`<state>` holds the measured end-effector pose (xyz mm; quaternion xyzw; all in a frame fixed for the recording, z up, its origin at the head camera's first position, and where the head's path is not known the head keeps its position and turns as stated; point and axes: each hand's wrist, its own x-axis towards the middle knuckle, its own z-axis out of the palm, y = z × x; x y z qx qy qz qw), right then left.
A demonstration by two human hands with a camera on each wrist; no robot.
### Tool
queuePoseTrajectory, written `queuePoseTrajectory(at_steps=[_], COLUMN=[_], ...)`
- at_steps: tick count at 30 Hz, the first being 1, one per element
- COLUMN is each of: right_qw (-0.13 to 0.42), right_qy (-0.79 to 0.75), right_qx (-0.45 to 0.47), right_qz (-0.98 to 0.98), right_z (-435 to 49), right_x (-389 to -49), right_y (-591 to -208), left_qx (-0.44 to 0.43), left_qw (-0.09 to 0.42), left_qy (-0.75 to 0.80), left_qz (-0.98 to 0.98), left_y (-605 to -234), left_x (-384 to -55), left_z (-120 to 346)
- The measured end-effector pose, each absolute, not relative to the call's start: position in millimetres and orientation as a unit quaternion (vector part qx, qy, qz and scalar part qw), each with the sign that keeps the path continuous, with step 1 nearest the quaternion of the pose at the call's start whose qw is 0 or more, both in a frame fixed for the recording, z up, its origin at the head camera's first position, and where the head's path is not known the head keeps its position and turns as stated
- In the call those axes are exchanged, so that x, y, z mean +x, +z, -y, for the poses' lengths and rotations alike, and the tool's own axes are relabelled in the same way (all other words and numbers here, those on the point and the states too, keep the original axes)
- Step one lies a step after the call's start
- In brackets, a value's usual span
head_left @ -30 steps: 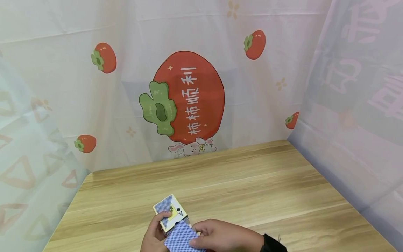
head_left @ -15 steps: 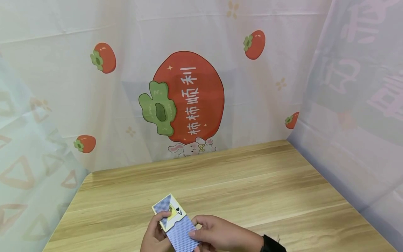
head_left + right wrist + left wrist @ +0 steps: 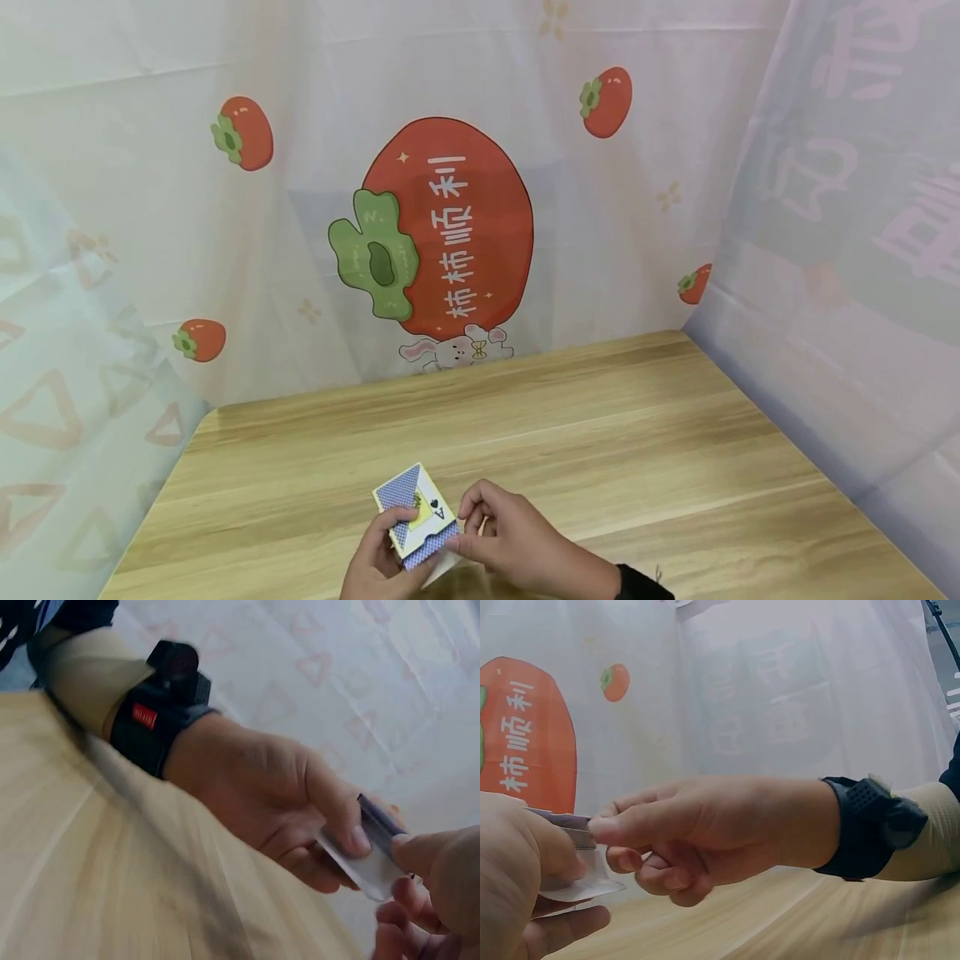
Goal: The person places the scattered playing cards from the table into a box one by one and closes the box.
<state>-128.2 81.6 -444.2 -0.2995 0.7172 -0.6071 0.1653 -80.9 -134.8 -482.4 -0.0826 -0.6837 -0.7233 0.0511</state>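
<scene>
In the head view my left hand (image 3: 377,557) grips a playing-card box (image 3: 435,521), its thumb across the front. The box has a blue check pattern and an ace printed on it. A blue-backed deck of cards (image 3: 429,550) sticks a short way out of its near end. My right hand (image 3: 517,537) has its thumb and curled forefinger at that protruding edge. Below the deck a white flap (image 3: 444,569) hangs out. The left wrist view shows the right fingertips meeting the end of the deck (image 3: 577,837); the left palm hides most of the box there.
A wood-grain table (image 3: 585,433) lies under both hands. Behind it hangs a pale cloth (image 3: 300,250) printed with red persimmons, and more cloth encloses both sides. Wrist cameras on dark bands (image 3: 870,825) (image 3: 161,720) sit on the forearms.
The deck has slid deeper into the box, so only a short strip shows. My right hand has shifted up toward the box and its fingers have curled. The white flap has come into view.
</scene>
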Motion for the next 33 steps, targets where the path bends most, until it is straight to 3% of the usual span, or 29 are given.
queuePoseTrajectory(at_steps=[2, 5, 10, 17, 25, 28, 33], right_qw=[0.122, 0.110, 0.150, 0.238, 0.231, 0.221, 0.196], right_qy=[-0.577, -0.563, -0.553, -0.593, -0.618, -0.624, -0.609], right_qx=[-0.297, -0.293, -0.296, -0.263, -0.202, -0.203, -0.197], right_qz=[-0.751, -0.765, -0.764, -0.723, -0.723, -0.722, -0.743], right_z=[-81.4, -80.9, -80.6, -81.4, -83.2, -88.5, -100.2], right_x=[-129.4, -130.8, -131.6, -130.9, -138.9, -146.3, -157.3], right_y=[-444.5, -444.4, -446.6, -447.2, -440.7, -434.4, -423.7], left_qx=[-0.057, -0.047, -0.074, -0.068, -0.150, -0.187, -0.200], left_qw=[0.032, 0.022, 0.028, -0.033, -0.080, -0.055, 0.030], left_qy=[-0.719, -0.714, -0.719, -0.728, -0.737, -0.739, -0.738], left_qz=[0.692, 0.698, 0.690, 0.682, 0.654, 0.645, 0.644], left_y=[-479.7, -477.3, -478.5, -477.9, -476.4, -475.9, -476.5], left_x=[-79.8, -78.8, -76.9, -75.5, -77.3, -78.9, -80.4], left_z=[133.0, 131.6, 130.1, 130.1, 133.3, 134.1, 134.2])
